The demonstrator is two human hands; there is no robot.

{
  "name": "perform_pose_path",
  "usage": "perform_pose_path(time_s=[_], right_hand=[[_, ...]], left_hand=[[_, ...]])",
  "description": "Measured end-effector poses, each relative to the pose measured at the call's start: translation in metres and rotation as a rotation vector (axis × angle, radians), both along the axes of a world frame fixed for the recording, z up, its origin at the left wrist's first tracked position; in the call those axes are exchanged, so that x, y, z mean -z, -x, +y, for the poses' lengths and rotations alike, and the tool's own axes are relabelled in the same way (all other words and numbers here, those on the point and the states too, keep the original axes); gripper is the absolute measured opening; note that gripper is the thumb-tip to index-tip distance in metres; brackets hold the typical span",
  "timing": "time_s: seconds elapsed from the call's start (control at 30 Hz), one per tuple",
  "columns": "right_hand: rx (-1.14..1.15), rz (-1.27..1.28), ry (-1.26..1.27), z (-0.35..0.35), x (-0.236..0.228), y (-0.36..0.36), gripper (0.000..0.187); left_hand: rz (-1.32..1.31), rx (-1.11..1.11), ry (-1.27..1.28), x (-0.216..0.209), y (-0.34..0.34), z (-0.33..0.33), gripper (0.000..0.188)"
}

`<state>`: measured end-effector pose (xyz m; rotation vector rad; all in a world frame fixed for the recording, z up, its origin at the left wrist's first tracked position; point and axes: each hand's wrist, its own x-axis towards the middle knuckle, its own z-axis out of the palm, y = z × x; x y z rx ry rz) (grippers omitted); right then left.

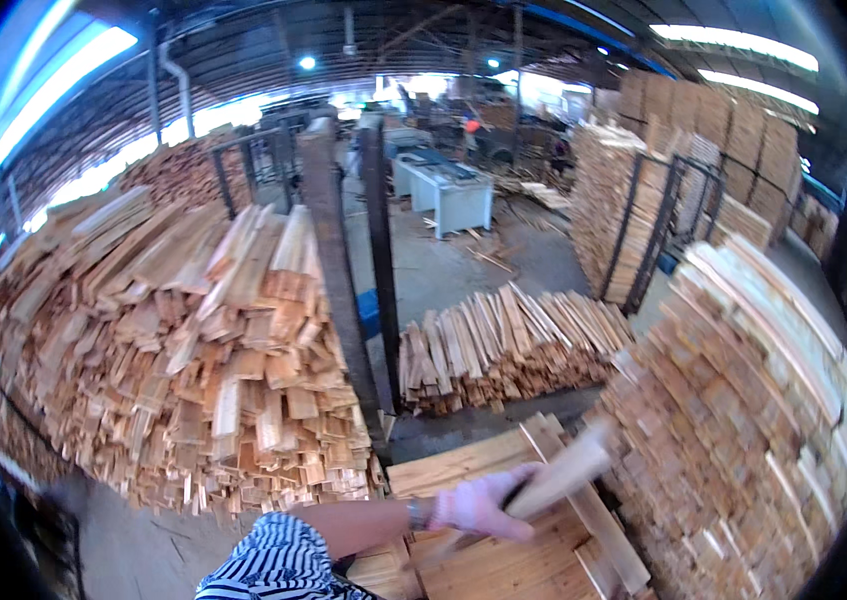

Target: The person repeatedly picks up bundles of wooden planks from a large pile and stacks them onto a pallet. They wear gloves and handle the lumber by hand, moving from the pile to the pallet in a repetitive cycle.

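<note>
My left hand (483,503), in a pale pink glove, reaches across from the lower left below a blue-and-white striped sleeve (273,560). Its fingers and thumb are closed round a short wooden board (568,467), which slants up to the right and is smeared by motion. Beneath the hand lies a flat surface of light wooden boards (503,570). Along its right side, a narrow plank (608,540) runs lengthwise. My right hand does not show.
A tall, loose stack of boards (243,400) stands at the left, beside dark metal posts (328,230). Close on the right rises a neater board stack (733,400). Ahead are a lower pile (503,350) and, farther off, a pale table (443,190).
</note>
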<state>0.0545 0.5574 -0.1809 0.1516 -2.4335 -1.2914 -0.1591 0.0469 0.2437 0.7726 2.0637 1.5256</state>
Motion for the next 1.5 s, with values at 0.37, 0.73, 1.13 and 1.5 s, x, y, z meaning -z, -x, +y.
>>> perform_pose_path(time_s=[0.37,0.73,1.13,1.5], right_hand=[[-0.974,-0.793,1.632,-0.539,-0.42,0.234,0.04],[-0.689,-0.978,1.527,-0.899,-0.499,0.342,0.051],[-0.799,-0.57,1.077,-0.645,-0.629,0.242,0.046],[-0.485,-0.66,0.99,-0.501,-0.466,0.023,0.051]], left_hand=[[-0.273,-0.646,-1.285,0.004,-0.075,-0.272,0.083],[-0.219,-0.791,-1.216,0.08,-0.153,-0.377,0.098],[-0.246,-0.723,-1.282,-0.004,-0.066,-0.392,0.069],[-0.707,-0.412,-1.165,0.01,-0.053,-0.257,0.049]])
